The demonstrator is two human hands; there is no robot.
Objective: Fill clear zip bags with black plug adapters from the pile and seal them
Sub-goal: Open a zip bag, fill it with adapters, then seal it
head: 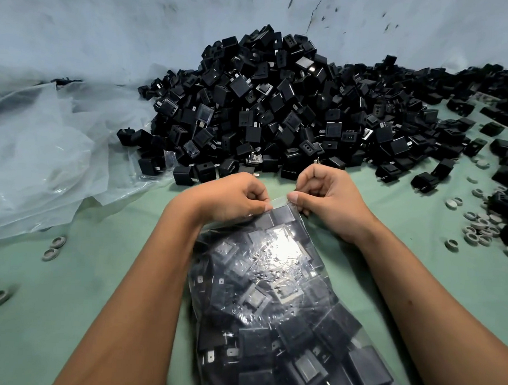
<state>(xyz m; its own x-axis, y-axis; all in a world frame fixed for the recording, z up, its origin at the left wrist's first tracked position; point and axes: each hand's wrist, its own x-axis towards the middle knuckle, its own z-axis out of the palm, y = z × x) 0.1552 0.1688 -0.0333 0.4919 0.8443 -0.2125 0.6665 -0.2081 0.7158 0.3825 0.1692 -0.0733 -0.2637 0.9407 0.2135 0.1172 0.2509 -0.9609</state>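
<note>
A clear zip bag [274,303] packed with black plug adapters lies on the green table [97,287] between my forearms, its mouth pointing away from me. My left hand [232,195] pinches the left part of the bag's top strip with thumb and fingers. My right hand [324,195] pinches the same strip just to the right, thumb tip close to the left thumb. A big pile of black plug adapters [280,106] rises right behind both hands against the pale wall.
Crumpled clear plastic sheeting and spare bags [39,159] lie at the left. Loose adapters [425,179] and several small grey rings [478,225] are scattered at the right; a few rings [52,249] lie at the left. The wall [137,27] bounds the table behind.
</note>
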